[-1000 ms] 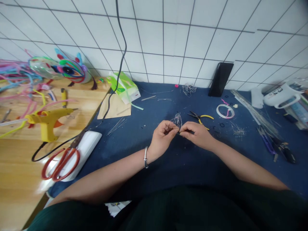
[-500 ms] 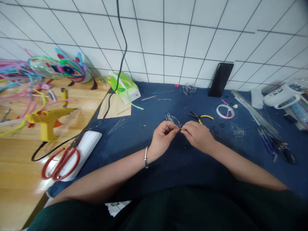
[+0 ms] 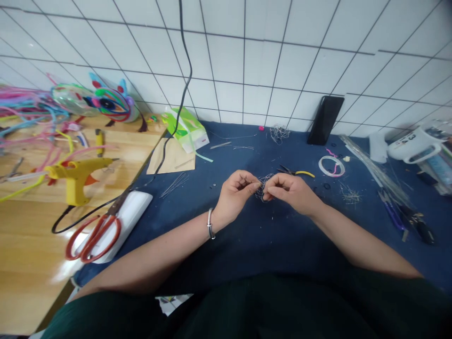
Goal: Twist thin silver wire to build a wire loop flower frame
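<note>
Loose tangle of thin, silver-grey metal wire (image 3: 262,191) seen between the hands, just left of the black-jawed pliers with yellow handles (image 3: 304,173). Wire pinched at its left side by fingers of left hand (image 3: 236,195); right hand (image 3: 291,192) curled narrow against it, grip unclear. Looped, roughly rounded; long axis and pointing cannot be told.

Just left of the wire tangle (image 3: 261,192), the left hand (image 3: 237,194) pinches its edge between thumb and fingers; just right, the right hand (image 3: 291,192) curls inward. Both forearms slant toward it.
</note>
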### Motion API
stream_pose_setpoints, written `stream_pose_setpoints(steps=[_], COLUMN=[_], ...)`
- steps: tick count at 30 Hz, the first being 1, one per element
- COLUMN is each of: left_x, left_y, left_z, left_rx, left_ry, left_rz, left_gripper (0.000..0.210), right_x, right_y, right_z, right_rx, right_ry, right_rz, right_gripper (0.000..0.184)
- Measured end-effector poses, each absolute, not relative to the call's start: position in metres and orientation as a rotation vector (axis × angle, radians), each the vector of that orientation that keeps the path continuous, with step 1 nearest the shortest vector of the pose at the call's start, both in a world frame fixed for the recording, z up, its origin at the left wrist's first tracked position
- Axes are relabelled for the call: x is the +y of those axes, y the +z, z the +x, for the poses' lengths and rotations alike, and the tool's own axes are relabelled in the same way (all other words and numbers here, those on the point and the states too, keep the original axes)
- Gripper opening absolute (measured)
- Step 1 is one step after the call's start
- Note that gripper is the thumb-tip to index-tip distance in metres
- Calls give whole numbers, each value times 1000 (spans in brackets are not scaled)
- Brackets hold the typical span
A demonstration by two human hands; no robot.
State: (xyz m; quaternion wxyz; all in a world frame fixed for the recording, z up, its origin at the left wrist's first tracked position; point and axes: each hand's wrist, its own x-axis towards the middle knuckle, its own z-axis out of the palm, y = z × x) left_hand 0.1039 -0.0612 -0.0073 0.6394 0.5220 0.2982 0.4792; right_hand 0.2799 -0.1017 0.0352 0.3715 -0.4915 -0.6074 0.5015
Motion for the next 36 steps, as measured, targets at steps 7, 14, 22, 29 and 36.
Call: stream_pose_setpoints(steps=[7, 14, 22, 29, 36], left_x=[-62, -58, -62, -64, -65], left_y=[-17, -19, -23, -29, -25], left_z=[107, 114, 124, 124, 120], left_rx=[748, 833, 789, 733, 481], left_ry=[1049, 1161, 1067, 980, 912], left_rz=[1252, 1295, 1338, 1411, 1130], left_gripper=[10, 9, 7, 7, 10], right_x=[-100, -98, -95, -93, -91], right_y=[15, -1, -3, 0, 6], right_z=[287, 290, 287, 283, 293], right_rx=[-1369, -1157, -1049, -938, -932], right_ry=[1215, 1267, 1412, 1479, 1428], right_rz=[-1168, -1011, -810, -733, -710], right_gripper=[14, 12, 17, 20, 23])
